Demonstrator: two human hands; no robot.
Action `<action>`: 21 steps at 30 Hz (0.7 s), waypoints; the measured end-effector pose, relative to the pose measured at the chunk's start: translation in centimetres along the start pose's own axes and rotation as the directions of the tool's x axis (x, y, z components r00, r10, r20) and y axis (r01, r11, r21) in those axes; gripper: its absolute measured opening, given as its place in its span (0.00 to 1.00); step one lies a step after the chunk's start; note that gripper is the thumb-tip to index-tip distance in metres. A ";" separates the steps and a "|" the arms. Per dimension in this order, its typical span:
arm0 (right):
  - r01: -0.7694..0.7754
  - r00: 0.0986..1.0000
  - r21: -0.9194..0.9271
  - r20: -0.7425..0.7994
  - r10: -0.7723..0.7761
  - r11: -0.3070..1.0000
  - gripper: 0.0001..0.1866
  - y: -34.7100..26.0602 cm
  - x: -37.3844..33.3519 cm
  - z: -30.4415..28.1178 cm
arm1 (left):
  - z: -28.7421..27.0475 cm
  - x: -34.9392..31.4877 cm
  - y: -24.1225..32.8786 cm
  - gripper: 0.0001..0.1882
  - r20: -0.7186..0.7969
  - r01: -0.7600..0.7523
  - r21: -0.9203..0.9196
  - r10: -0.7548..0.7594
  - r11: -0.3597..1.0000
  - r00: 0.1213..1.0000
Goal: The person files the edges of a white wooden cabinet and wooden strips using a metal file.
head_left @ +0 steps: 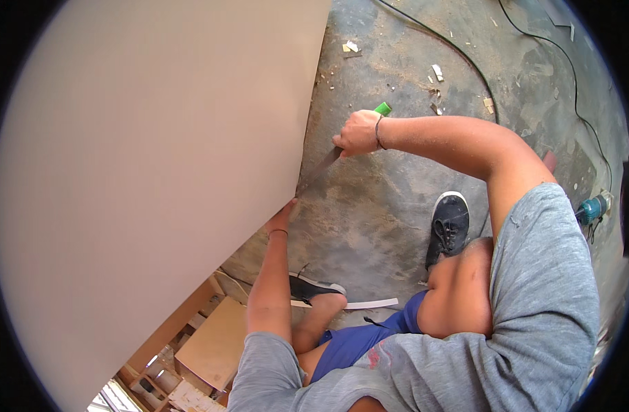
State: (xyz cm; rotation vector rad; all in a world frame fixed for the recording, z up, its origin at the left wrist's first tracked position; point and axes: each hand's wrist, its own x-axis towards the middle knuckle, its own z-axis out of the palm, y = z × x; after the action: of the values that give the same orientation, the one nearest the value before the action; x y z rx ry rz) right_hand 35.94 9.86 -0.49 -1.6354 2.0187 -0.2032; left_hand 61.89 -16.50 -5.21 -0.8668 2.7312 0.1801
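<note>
A large pale panel (163, 137) fills the left side, its straight edge running down past both hands. My right hand (359, 134) is closed round the green handle (383, 108) of what looks like a flat file. The file's dark narrow blade (321, 170) slants down and left, and its far end meets the panel's edge near the corner. My left hand (280, 218) is at that end, with fingertips closed against the blade. The panel hides part of the left hand and the blade's tip.
Black cables (458, 51) cross the dusty concrete floor (376, 213), scattered with scraps (436, 72). A teal power tool (591, 209) lies far right. A white strip (373, 303) lies by my shoe (314, 287). Wooden boards (215, 340) and a cluttered rack stand beneath the panel, lower left.
</note>
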 end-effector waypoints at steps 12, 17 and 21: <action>0.013 0.997 -0.011 0.078 -0.012 1.000 0.21 -0.1 1.3 -2.3 | 1.7 -0.9 -1.7 0.35 -0.127 -0.075 -0.003 0.074 0.997 0.989; 0.062 0.997 -0.042 0.049 -0.060 0.997 0.21 0.4 1.9 -1.8 | 2.3 -1.0 -1.8 0.32 -0.209 -0.072 0.093 0.090 0.993 0.974; -0.011 1.000 0.067 0.012 0.010 0.998 0.21 -1.6 1.0 -0.2 | 2.1 0.0 -3.7 0.37 -0.019 -0.035 -0.059 0.033 0.998 0.999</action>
State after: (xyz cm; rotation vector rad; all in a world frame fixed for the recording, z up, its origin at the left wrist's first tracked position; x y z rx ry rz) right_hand 37.10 8.44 0.10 -1.5807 1.9896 -0.2540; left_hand 64.49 -19.07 -7.32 -0.8421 2.7720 0.2627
